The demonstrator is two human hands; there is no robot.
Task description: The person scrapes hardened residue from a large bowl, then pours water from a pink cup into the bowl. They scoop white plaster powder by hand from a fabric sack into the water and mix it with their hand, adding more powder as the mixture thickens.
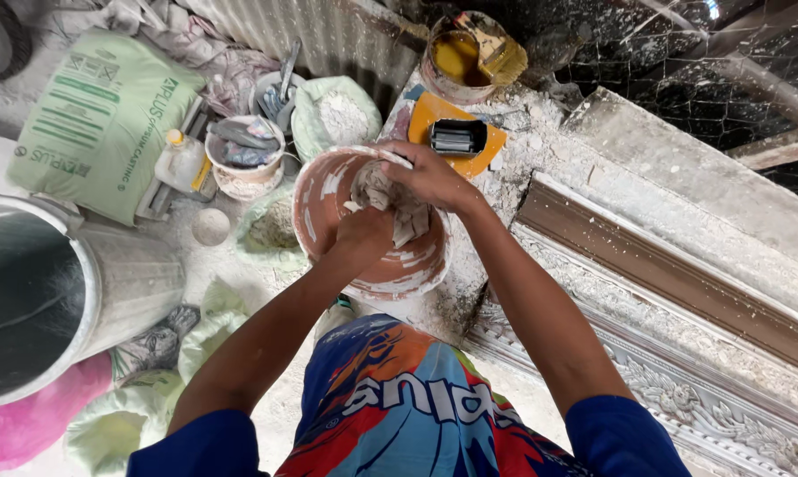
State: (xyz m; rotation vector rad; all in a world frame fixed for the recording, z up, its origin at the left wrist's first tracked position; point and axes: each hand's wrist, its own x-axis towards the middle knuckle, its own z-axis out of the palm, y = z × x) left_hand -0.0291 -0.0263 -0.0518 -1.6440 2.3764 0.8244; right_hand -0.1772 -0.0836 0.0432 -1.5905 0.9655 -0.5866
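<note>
Bucket (377,265) at frame centre, reddish, plaster-smeared, perched on edge of dusty bench (593,177). Left hand (364,231) inside, closed on grey rag (397,208). Right hand (430,177) at upper rim, fingers curled over same rag. Little free room: grey bin (107,283) crowding left, green sack (98,115) upper left, small tubs (244,159) just beside. Brown moulding (664,274) and carved cornice (682,389) right. Yellow pot (470,57) top centre.

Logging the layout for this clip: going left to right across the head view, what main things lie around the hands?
Metal drum → green sack → small white tub of tools → terracotta-coloured bucket, with the left hand and right hand on a cloth inside it → brown moulding strip.
</note>
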